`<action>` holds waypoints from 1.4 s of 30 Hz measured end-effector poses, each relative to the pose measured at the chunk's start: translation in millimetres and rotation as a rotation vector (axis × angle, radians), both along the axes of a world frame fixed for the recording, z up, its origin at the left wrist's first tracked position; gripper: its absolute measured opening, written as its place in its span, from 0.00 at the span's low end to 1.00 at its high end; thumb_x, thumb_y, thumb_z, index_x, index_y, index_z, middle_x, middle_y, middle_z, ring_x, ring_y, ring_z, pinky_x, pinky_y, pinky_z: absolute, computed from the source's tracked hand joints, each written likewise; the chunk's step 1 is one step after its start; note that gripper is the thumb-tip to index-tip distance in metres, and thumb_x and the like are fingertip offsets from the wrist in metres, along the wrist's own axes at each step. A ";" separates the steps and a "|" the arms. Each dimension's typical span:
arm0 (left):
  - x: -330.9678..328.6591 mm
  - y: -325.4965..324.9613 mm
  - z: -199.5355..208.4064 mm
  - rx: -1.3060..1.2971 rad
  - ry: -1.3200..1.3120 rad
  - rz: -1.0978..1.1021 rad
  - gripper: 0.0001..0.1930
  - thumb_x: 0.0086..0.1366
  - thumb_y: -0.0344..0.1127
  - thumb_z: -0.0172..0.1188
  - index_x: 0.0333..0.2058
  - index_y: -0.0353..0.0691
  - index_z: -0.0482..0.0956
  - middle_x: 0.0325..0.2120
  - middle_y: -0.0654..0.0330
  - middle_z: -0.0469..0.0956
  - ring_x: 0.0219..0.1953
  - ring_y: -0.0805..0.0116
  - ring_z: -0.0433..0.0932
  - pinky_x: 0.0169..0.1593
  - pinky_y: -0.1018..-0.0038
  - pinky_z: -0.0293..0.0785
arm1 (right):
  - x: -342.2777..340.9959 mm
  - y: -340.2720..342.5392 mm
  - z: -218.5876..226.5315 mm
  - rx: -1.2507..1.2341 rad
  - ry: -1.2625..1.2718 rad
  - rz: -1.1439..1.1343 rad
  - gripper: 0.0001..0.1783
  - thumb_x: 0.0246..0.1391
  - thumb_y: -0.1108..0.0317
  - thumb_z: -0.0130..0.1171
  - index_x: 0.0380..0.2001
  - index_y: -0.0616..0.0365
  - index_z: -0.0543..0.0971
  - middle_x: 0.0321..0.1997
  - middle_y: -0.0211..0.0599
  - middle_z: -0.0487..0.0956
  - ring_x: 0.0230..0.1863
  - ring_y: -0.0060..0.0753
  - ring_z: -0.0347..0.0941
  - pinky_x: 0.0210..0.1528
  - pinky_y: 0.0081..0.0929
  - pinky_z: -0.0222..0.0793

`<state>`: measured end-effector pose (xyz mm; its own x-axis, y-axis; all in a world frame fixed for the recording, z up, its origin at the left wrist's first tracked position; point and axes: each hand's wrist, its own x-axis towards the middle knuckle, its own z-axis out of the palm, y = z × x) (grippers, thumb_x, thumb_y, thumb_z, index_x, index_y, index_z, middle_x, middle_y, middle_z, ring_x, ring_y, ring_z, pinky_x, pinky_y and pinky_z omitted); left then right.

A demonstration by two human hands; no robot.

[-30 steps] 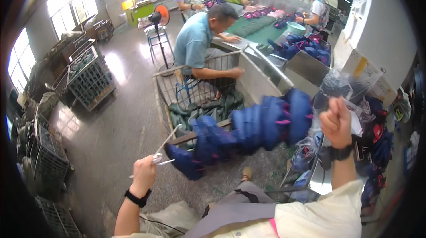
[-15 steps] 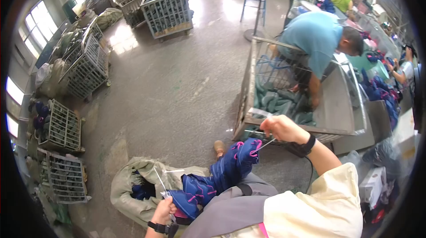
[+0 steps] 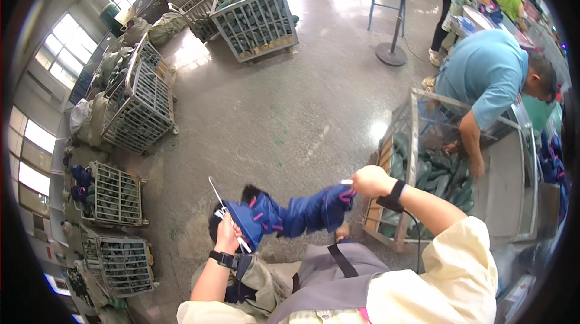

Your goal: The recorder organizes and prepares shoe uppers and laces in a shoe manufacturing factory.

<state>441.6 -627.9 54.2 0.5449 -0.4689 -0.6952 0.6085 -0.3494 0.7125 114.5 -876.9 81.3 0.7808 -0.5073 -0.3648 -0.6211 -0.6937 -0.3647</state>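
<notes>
A long row of nested navy blue fabric pieces with pink trim, which look like boot uppers (image 3: 305, 214), stretches across my front between both hands. My left hand (image 3: 227, 234) is closed at its left end, with white cord (image 3: 243, 243) showing above and below the fingers. At the right end, my right hand (image 3: 371, 182) pinches a short white cord end beside the last piece. The row hangs off the floor, slightly sagging. Below my left forearm lies a khaki sack (image 3: 275, 282), its opening partly hidden by my arm and strap.
A metal cart (image 3: 402, 227) of green shoe lasts stands close on my right; a co-worker in a blue shirt (image 3: 483, 70) reaches into it. Barred carts (image 3: 257, 22) line the left and back. A standing fan (image 3: 391, 54) stands farther back. A black cable (image 3: 418, 233) hangs by my right arm.
The row of uppers has risen away from the sack and now lies more level. Both hands have moved forward, and the view has turned left.
</notes>
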 end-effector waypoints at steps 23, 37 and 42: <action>185.6 -342.0 -87.9 -0.169 0.170 -0.238 0.13 0.65 0.38 0.40 0.35 0.35 0.69 0.30 0.57 0.75 0.31 0.67 0.75 0.37 0.71 0.74 | 159.5 -239.6 -29.1 1.004 -1.928 -1.173 0.23 0.59 0.58 0.36 0.15 0.58 0.67 0.27 0.40 0.72 0.31 0.37 0.70 0.48 0.38 0.63; 181.8 -847.4 19.5 -0.646 -0.501 -0.187 0.12 0.65 0.35 0.41 0.32 0.33 0.71 0.29 0.64 0.72 0.30 0.77 0.68 0.37 0.78 0.66 | 164.9 -647.3 77.7 0.728 -1.973 -0.670 0.19 0.58 0.57 0.39 0.20 0.57 0.67 0.29 0.35 0.68 0.28 0.28 0.67 0.44 0.34 0.64; 177.6 -945.0 86.1 -1.135 -0.606 -0.069 0.12 0.64 0.35 0.42 0.34 0.31 0.70 0.32 0.60 0.74 0.34 0.71 0.72 0.40 0.78 0.66 | 135.5 -741.1 135.7 0.454 -2.228 -0.665 0.17 0.58 0.56 0.40 0.24 0.57 0.70 0.39 0.37 0.69 0.37 0.29 0.68 0.52 0.36 0.58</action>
